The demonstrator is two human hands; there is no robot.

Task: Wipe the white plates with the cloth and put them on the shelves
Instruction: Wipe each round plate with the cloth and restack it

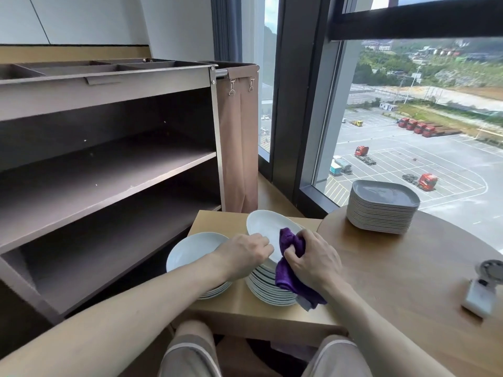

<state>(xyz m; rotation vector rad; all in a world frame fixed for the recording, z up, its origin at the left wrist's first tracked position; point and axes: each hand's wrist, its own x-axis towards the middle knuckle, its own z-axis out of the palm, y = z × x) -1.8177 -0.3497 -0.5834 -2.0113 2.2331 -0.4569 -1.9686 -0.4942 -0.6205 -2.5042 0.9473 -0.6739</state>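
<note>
Head view: left hand (246, 253) grips the near rim of a white plate (268, 227), fingers curled over the edge. The plate is tilted and raised over a stack (268, 289) of white plates on the low table (217, 221). The right hand (313, 261), at 3 o'clock of the left, clutches a bunched purple cloth (290, 246) in curled fingers and presses it to the plate's face. A second stack (190, 248) sits at 9 o'clock of the first. Shelves (109, 170) stand at 10 o'clock. Grey plates (382, 208) sit at 2 o'clock on the round table (394, 268), with a white device (479, 292) at 4 o'clock.

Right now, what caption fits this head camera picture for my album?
Plate polishing: left hand holds a tilted white plate, right hand presses a purple cloth on it.
</note>
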